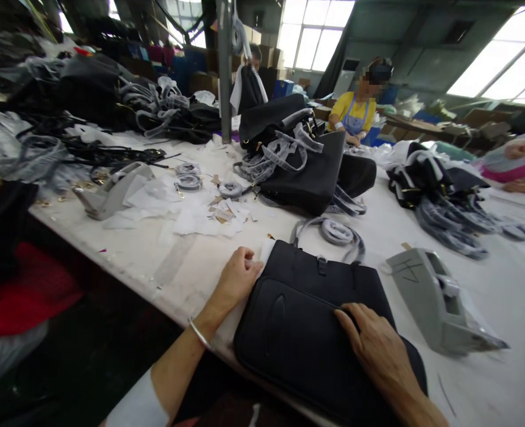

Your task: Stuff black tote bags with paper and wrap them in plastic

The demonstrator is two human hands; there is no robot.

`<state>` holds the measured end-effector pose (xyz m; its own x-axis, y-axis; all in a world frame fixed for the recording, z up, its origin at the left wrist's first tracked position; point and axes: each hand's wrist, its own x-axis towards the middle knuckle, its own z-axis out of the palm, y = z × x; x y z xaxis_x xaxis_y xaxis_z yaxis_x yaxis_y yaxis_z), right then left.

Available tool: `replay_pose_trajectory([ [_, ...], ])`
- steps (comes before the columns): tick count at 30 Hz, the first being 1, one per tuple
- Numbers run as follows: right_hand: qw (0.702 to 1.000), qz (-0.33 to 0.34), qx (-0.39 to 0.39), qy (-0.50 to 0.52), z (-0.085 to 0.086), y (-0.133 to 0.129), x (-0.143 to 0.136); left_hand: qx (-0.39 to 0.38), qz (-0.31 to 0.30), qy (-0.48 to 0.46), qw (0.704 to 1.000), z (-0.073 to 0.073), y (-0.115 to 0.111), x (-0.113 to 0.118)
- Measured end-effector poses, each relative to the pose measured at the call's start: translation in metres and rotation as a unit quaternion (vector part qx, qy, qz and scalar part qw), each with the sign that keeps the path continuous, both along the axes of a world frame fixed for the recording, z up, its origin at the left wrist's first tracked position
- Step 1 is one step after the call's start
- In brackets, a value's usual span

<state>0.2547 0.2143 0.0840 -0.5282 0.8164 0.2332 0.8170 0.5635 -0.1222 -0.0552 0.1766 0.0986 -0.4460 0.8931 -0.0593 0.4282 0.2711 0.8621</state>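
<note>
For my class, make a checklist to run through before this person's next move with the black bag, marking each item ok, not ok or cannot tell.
1. Black, smooth-faced rectangular bag lying on the white tabletop: ok.
2. Right hand resting on the bag: ok.
3. Left hand firmly gripping the thin white sheet at the bag's corner: cannot tell.
4. Coiled grey film-wrapped strap off the bag's front: ok, beyond its top edge.
5. Grey wedge-shaped tape dispenser in hand: not ok, standing beside the bag.
</note>
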Motion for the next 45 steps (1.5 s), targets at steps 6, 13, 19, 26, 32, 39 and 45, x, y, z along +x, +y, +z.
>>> replay_pose_trajectory([
  [6,1.000,-0.007,0.015,0.008,0.001,-0.003,0.001,-0.023,-0.069,-0.067,0.995,-0.003,0.026,-0.003],
  [13,0.998,-0.021,-0.039,-0.038,0.007,0.002,-0.005,-0.114,-0.157,0.025,0.981,0.005,0.050,-0.005],
  [19,0.995,-0.030,-0.060,-0.069,0.016,0.003,-0.011,-0.162,-0.239,0.176,0.941,0.015,0.060,-0.001],
  [26,0.980,-0.083,-0.121,-0.132,0.026,0.010,-0.024,-0.148,-0.217,0.331,0.906,0.028,0.052,-0.005],
  [32,0.984,-0.098,-0.121,-0.085,0.023,0.010,-0.027,-0.153,-0.196,0.250,0.936,0.028,0.033,0.004],
  [39,0.997,-0.030,-0.013,0.077,0.002,0.005,0.014,-0.129,-0.214,0.264,0.931,0.018,0.035,0.015],
  [45,0.919,-0.255,-0.070,0.293,-0.027,0.011,0.070,-0.113,-0.164,0.217,0.956,0.013,0.030,0.017],
])
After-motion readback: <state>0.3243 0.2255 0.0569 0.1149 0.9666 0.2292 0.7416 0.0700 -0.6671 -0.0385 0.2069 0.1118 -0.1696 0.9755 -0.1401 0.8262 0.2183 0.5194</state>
